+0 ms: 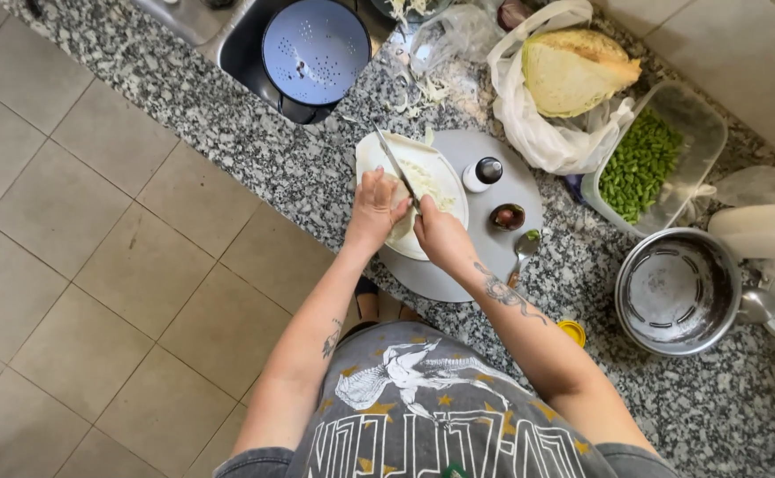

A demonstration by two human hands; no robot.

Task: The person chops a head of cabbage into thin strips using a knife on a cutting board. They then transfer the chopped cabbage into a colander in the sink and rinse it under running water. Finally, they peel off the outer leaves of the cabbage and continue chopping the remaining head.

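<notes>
While the left hand [372, 211] presses flat on the cabbage [410, 199] at the plate's [370, 159] 6 o'clock to steady it, the right hand [441, 235] grips the knife [396, 165], blade toward 11 o'clock.

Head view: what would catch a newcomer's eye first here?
At centre, both hands work on a white plate of pale shredded cabbage: the right hand holds a steel knife, the left hand steadies the cabbage. Behind, a cut cabbage half sits in a white bag; green beans fill a clear tub.
</notes>
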